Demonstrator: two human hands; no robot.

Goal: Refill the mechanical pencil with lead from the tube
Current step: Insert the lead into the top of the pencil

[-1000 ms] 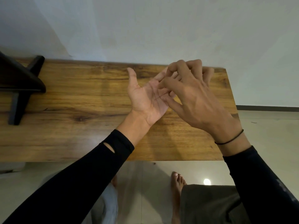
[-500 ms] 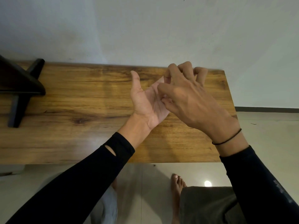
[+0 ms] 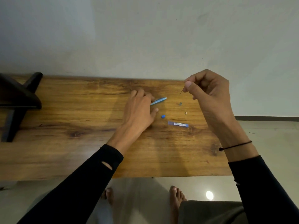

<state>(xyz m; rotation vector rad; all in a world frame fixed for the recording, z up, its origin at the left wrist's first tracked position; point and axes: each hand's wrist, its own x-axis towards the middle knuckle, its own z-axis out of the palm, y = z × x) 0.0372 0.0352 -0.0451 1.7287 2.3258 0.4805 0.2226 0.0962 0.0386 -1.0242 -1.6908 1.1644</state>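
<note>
A light blue mechanical pencil lies on the wooden table. My left hand rests palm down over its left end, fingers touching it; whether it grips is unclear. My right hand hovers above the table's right part, thumb and forefinger pinched on a thin lead stick. The blue lead tube lies flat between the hands, nearer me. A small blue cap sits by the left thumb. Two tiny parts, a grey one and a pale one, lie under the right hand.
A dark wooden stand occupies the table's left end. The table backs onto a pale wall. Its right edge ends near my right wrist, with tiled floor beyond. My bare feet show below the front edge.
My hands have parted: the right one lifted to the right with a lead pinched in it, the left one turned palm down onto the pencil. The pencil, tube and small parts now show.
</note>
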